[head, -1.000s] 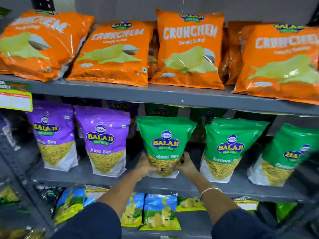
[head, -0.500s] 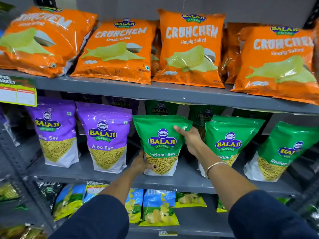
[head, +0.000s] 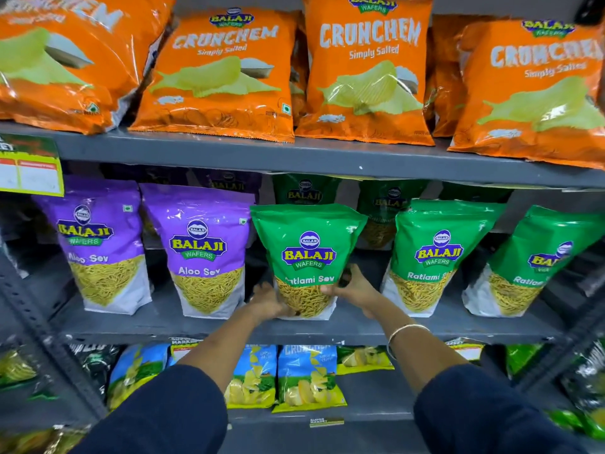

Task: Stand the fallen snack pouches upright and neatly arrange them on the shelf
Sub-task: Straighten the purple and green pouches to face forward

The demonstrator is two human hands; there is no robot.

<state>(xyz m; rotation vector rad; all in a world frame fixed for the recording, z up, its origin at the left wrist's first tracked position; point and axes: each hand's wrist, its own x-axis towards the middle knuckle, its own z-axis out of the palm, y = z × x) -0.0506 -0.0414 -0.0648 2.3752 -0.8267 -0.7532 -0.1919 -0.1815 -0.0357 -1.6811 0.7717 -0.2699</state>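
Observation:
A green Ratlami Sev pouch (head: 307, 247) stands upright at the middle of the grey middle shelf (head: 360, 326). My left hand (head: 270, 301) grips its lower left edge and my right hand (head: 355, 288) grips its lower right edge. Two purple Aloo Sev pouches (head: 98, 244) (head: 201, 250) stand upright to its left. Two more green Ratlami Sev pouches (head: 432, 253) (head: 530, 263) stand to its right, the far one leaning right. More purple and green pouches stand behind them in shadow.
Orange Crunchem chip bags (head: 370, 70) fill the upper shelf, just above the pouch tops. Blue and yellow chip bags (head: 307, 375) lie on the lower shelf. A yellow-green price tag (head: 31, 170) hangs at the upper shelf's left edge.
My right hand dropped from the pouch's upper right edge back to its lower right corner. The camera has moved closer to the shelf. My left hand stays at the lower left.

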